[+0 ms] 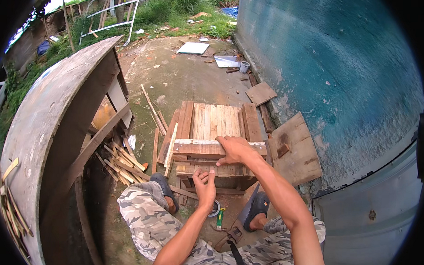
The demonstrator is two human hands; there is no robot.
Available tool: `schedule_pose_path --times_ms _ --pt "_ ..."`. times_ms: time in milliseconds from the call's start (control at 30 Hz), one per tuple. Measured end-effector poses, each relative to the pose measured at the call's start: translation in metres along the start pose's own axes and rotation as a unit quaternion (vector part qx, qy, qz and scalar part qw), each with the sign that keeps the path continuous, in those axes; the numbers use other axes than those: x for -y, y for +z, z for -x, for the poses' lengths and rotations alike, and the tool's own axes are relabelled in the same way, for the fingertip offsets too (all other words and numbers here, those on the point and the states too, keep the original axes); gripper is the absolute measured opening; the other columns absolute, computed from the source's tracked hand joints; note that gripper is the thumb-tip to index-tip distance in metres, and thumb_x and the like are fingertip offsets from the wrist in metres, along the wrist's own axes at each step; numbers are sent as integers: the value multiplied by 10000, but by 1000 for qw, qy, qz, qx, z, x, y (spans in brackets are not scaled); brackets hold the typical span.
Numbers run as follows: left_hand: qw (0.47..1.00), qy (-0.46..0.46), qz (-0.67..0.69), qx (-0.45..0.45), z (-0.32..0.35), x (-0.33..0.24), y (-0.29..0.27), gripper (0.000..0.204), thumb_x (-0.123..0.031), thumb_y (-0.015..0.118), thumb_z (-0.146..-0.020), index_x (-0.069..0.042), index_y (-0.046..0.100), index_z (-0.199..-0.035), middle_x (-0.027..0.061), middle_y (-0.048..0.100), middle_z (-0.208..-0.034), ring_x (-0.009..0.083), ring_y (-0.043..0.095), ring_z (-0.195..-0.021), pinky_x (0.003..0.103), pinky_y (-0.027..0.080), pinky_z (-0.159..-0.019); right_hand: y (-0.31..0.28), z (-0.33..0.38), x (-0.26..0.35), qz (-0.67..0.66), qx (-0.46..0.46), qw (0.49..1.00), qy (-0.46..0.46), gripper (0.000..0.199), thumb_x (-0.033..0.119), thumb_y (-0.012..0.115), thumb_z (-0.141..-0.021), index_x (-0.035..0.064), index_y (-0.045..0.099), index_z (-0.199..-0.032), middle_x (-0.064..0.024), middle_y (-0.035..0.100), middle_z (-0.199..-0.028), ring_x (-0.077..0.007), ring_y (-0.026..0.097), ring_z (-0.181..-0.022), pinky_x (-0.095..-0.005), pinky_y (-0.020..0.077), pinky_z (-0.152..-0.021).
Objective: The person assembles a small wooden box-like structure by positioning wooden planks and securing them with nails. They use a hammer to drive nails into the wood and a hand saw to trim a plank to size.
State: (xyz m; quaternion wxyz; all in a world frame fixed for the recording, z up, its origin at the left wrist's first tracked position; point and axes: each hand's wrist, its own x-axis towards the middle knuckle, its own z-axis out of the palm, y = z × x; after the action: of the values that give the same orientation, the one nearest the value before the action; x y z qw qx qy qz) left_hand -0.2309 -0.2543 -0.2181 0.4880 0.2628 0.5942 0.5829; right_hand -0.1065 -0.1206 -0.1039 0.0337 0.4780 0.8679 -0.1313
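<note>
Between my legs stands a small wooden piece (215,118), built of pale slats with darker side rails. A wooden crossbar (197,149) with a whitish top edge spans its near part. My right hand (235,151) is closed over the crossbar right of its middle, fingers on top and thumb on the near face. My left hand (204,187) is just below the near edge, fingers curled toward the raised thumb; anything between them is too small to make out. Below it lie a round tin (214,208), a green-handled tool (220,219) and a handsaw (235,232).
At left a large weathered wooden panel structure (59,99) leans over a pile of wood strips (124,164). Loose boards (295,147) lie by the blue wall (335,66) at right. Farther off are a white sheet (193,48), a grey can (244,67) and a metal frame (117,24).
</note>
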Motion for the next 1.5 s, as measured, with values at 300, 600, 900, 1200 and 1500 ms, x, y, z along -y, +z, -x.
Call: schedule_pose_path --times_ms 300,600,900,1200,1500 --pt "983 139 -70 -101 -25 -32 -36 470 -278 681 -961 26 536 -1289 156 576 -1219 248 549 -1182 379 436 -1031 15 9 -4 11 -85 996 -9 759 451 862 -709 53 545 -1273 -192 665 -1176 -390 629 -1126 -489 495 -937" --pt "994 45 -102 17 -111 -82 -71 564 -391 439 -1060 70 545 -1367 207 608 -1345 270 562 -1248 374 390 -1072 26 19 3 51 -127 991 8 830 532 856 -706 84 533 -1326 -149 645 -1185 -330 593 -1187 -472 431 -987" --pt "960 -19 -242 139 -113 -125 -88 660 -452 482 -1038 119 559 -1362 232 570 -1419 277 497 -1358 363 332 -1134 20 57 -30 54 -144 986 61 922 530 850 -727 75 475 -1436 -177 505 -1427 -334 404 -1408 -538 278 -1172" --pt "898 -1 -427 104 -183 -123 -54 806 -537 719 -852 130 605 -1290 274 639 -1305 331 641 -1194 412 494 -992 26 99 -61 -283 -213 912 207 1241 456 946 -620 -13 272 -1550 -277 333 -1568 -399 357 -1454 -468 331 -1198" --pt "814 18 -573 97 -192 -137 -28 813 -526 829 -672 112 687 -1156 268 708 -1153 335 708 -1065 397 540 -935 40 85 -73 -242 -201 934 167 1291 347 979 -600 -49 207 -1557 -298 362 -1547 -409 395 -1432 -434 354 -1190"
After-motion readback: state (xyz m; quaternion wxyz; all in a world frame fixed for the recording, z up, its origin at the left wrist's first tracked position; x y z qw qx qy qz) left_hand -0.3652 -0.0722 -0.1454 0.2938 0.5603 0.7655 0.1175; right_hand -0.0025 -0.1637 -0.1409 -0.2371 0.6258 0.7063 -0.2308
